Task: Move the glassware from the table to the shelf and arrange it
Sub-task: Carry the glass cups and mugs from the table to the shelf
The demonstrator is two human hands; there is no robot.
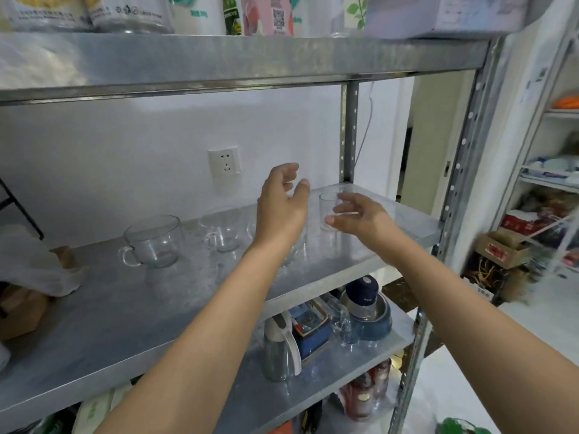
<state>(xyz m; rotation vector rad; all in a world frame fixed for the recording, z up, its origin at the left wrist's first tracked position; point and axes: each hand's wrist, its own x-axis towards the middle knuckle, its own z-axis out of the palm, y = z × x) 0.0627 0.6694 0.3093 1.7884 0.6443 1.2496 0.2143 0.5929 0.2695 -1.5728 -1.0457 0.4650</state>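
Both hands are reached out over the shelf [141, 308]. The left hand [282, 208] is held above the back of the board, its fingers released and loosely curved, with nothing grasped.

The right hand [363, 220] is brought right up to a tumbler [326, 203]. The tumbler is stood upright near the right end of the shelf, close to the rear post [349, 130]. The thumb is seen across its lower part and the fingers by its rim, loosely spread. Whether the glass is actually touched cannot be told.

Further left, two handled glass mugs are set upright and apart. The big mug [153, 242] has its handle turned to the front left, and the small mug [222, 230] is placed nearer the hands. Another glass [299, 245] is partly hidden behind the left wrist, and its form cannot be made out.

A white bag [37, 261] is laid at the left end, and a socket [224, 161] is seen on the wall [125, 151] behind. On the lower shelf [313, 380] a kettle [279, 349] and a bowl [372, 317] are kept.
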